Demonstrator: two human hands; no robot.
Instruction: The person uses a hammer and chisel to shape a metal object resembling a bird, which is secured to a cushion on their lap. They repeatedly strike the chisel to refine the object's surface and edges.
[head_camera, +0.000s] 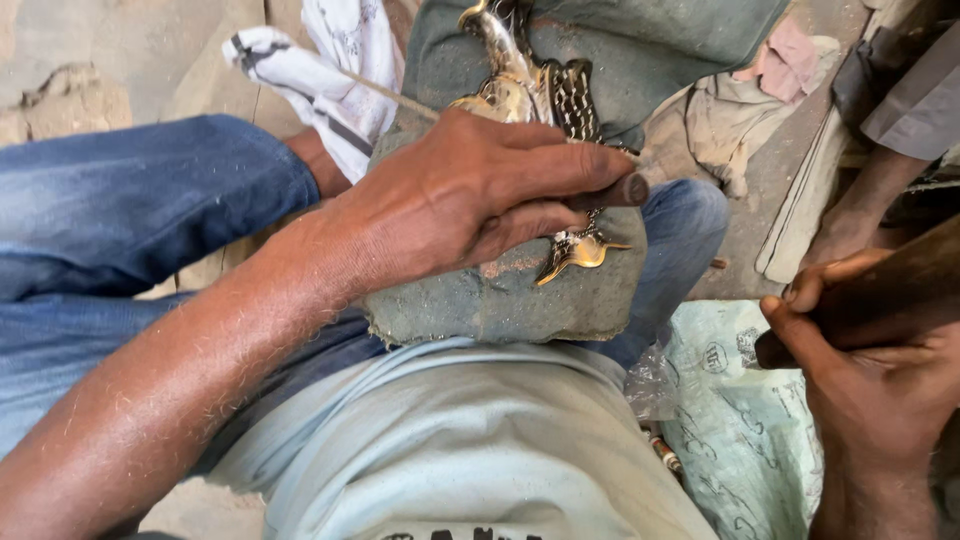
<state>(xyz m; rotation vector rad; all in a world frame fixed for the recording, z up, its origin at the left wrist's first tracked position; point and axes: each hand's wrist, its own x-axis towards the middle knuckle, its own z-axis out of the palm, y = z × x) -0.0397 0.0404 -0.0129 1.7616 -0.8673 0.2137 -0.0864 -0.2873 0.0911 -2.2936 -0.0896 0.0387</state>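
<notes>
A shiny brass ornament (545, 95) with pierced, patterned parts lies on a grey-green padded cloth (500, 300) draped over my knee. My left hand (470, 190) presses down on the ornament and grips a short dark tool (620, 190) between thumb and fingers, its tip pointing right. A brass tail piece (580, 250) sticks out below the hand. My right hand (880, 370) is at the lower right, closed round a thick dark wooden handle (890, 290) raised off the work, well to the right of the ornament.
My blue jeans (120, 200) and pale shirt (460, 440) fill the left and bottom. A white printed rag (320, 70) lies at the top, a pale plastic sack (740, 420) at lower right. Another person's arm (860, 210) and grey sleeve are at the far right.
</notes>
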